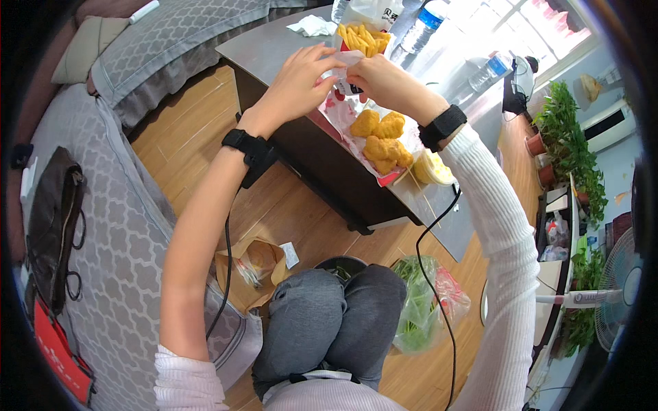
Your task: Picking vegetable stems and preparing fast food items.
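Observation:
A white paper packet (349,58) with printed parts is between my two hands at the table's near side. My left hand (307,82) holds its left edge with thumb and fingers. Bent fingers of my right hand (384,81) grip its right side and hide part of it. Just behind stands a red carton of French fries (364,39). Below my right hand, several pieces of fried chicken (383,138) lie on printed paper in a red-edged tray (388,178). A round tub with yellow and white contents (434,167) sits beside the tray, near thin wooden skewers (422,191).
Water bottles (422,26) and a crumpled tissue (312,25) are on the grey table (257,43). A paper bag (226,272) and a plastic bag of greens (419,308) rest near my legs. Black cables (437,293) run from both wrist straps. A patterned sofa (121,226) is at left.

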Tool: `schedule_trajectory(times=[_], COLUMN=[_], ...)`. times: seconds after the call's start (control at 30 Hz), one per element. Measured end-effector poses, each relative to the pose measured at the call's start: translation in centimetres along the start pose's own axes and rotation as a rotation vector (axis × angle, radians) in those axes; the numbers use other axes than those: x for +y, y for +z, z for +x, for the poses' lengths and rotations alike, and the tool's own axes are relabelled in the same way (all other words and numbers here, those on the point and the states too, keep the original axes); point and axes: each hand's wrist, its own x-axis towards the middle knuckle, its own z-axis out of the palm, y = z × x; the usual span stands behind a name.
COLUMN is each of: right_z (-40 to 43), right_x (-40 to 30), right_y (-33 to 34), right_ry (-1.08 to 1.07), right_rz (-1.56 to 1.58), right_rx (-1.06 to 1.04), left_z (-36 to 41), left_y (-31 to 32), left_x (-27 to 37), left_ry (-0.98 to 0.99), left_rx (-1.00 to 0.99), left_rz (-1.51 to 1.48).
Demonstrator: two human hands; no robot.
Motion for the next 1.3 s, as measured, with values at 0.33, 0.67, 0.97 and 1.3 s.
schedule_trajectory(times=[0.33,0.67,0.97,1.3], right_z=[-0.7,-1.1,-0.9,-1.9], right_x=[0.3,-0.9,-0.2,0.1], right_y=[-0.8,-3.0,-1.6,-0.9], right_ry=[-0.052,0.219,-0.045,-0.085], right_rz=[0.056,0.252,0.134,-0.121], right_rx=[0.112,0.136,0.184,0.184], left_z=[1.9,2.2,3.9,4.4], left_y=[-0.7,-1.4,-1.1,-1.2], left_x=[-0.1,-0.2,1.3,0.5], left_ry=[0.160,0.093,0.202,0.128], left_rx=[0.044,0.007,0.034,-0.193], left_rz=[-0.057,-0.102,-0.051,-0.262])
